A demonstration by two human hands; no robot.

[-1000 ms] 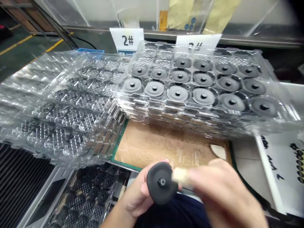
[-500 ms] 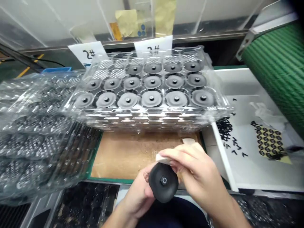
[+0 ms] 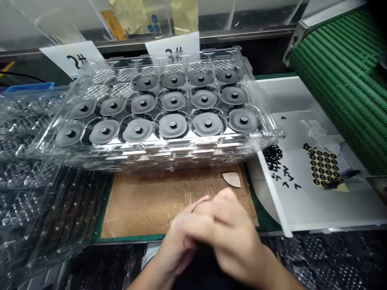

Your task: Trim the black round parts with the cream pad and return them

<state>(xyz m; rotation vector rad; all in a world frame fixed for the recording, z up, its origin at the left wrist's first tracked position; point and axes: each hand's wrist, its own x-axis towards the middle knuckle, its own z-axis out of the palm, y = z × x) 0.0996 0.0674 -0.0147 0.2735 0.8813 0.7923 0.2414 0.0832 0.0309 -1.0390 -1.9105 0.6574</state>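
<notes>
My left hand (image 3: pixel 177 251) and my right hand (image 3: pixel 231 235) are pressed together low in the middle, over the near edge of a brown cardboard pad (image 3: pixel 142 205). The right hand's fingers lie across the left hand and are slightly smeared. What they enclose is hidden; only a dark sliver shows between them. Beyond the pad stands a stack of clear blister trays (image 3: pixel 157 152). Its top tray holds rows of grey round discs (image 3: pixel 173 125), each with a small centre hub. Some far-left pockets hold none.
Empty clear trays (image 3: pixel 30 193) are piled at the left. A white tray (image 3: pixel 302 209) at the right holds a sheet of small black rings (image 3: pixel 325 167) and loose black bits. A green ribbed belt (image 3: pixel 347 80) rises at far right. Signs 2# (image 3: pixel 74 60) and 3# (image 3: pixel 173 50) stand behind.
The black disc my left hand held in view is now covered by my right hand, which closed over it. The camera view swung to the right.
</notes>
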